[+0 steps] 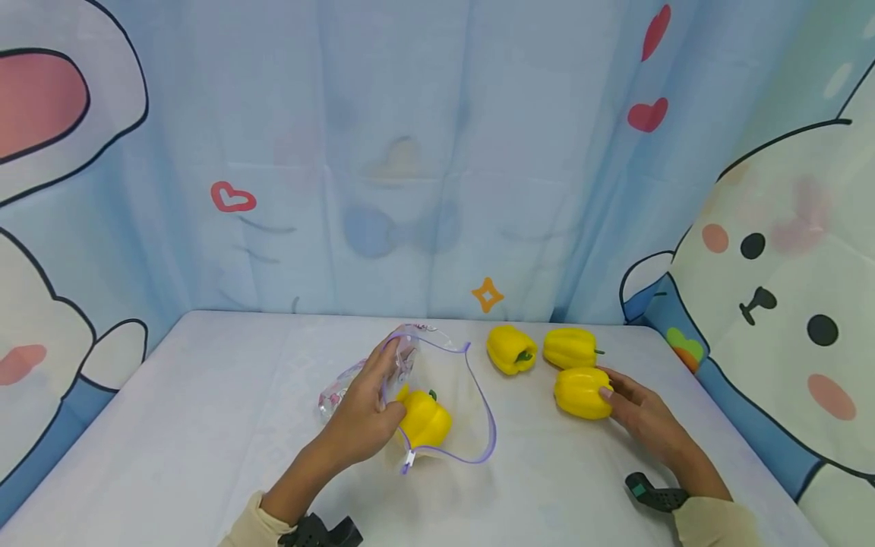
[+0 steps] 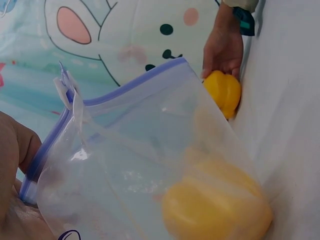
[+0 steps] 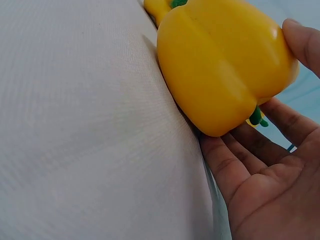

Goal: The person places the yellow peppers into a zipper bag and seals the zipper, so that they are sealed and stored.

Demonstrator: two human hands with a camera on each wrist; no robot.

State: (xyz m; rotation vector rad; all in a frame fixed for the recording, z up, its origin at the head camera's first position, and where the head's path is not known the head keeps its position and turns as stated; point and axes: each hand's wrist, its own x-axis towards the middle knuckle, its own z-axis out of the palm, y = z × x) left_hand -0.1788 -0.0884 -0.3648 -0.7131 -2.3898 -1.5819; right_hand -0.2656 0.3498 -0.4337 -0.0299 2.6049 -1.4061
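My left hand (image 1: 365, 418) holds the rim of a clear zip bag (image 1: 465, 414) with a purple edge, its mouth spread wide. Inside the bag lies a yellow bell pepper (image 1: 425, 420), also visible through the plastic in the left wrist view (image 2: 215, 202). At the right, my right hand (image 1: 645, 418) grips another yellow pepper (image 1: 583, 393) at its stem end, thumb on one side and fingers on the other. That pepper (image 3: 225, 60) touches the white cloth in the right wrist view, fingertips curled under its edge.
Two more yellow peppers, one (image 1: 511, 349) near the bag and one (image 1: 570, 348) behind the gripped pepper, sit on the white table (image 1: 225, 410). Patterned clear plastic (image 1: 333, 393) lies left of the bag. A blue printed curtain (image 1: 410, 152) stands behind the table.
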